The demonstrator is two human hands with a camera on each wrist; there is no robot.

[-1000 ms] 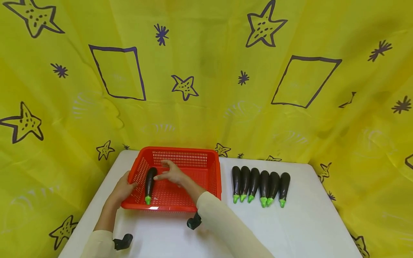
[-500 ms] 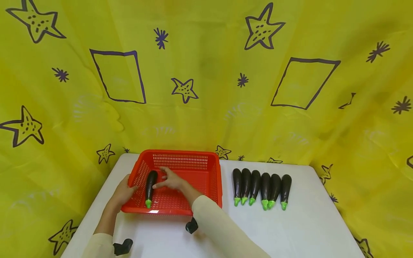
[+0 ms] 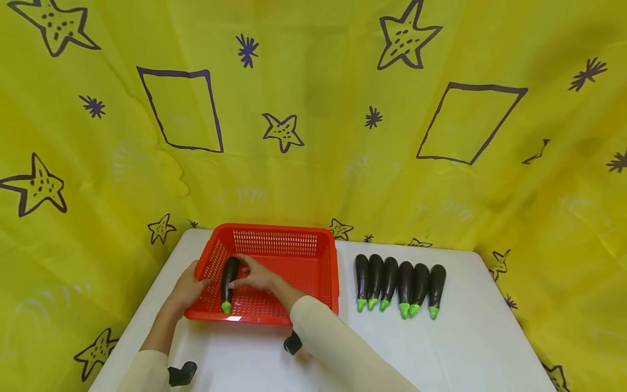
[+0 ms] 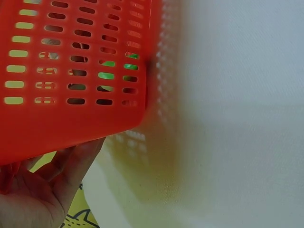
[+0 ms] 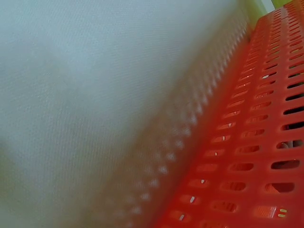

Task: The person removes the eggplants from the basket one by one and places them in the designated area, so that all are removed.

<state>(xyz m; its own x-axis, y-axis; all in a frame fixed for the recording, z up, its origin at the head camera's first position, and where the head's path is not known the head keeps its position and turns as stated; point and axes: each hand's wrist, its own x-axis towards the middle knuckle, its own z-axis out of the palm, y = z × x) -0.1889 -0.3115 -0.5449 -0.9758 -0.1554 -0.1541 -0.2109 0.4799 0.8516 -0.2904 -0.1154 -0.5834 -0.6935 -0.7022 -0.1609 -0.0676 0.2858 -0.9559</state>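
Observation:
A red plastic basket with slotted walls stands on the table's left side. One dark eggplant with a green stem lies inside, along the left wall. My right hand reaches into the basket and grips this eggplant, fingers at its far end and thumb lower on its right side. My left hand holds the basket's left rim, thumb over the edge. From the left wrist view, the fingers of the left hand sit against the slotted wall. The right wrist view has only the basket's outside and tabletop.
Several more eggplants lie side by side on the white table, right of the basket, green stems toward me. A yellow curtain with drawn stars hangs behind and along both sides. Dark wrist mounts stick out near both sleeves.
My right hand has moved slightly left, and its fingers and thumb have closed round the eggplant in the basket. The left hand keeps its hold on the rim.

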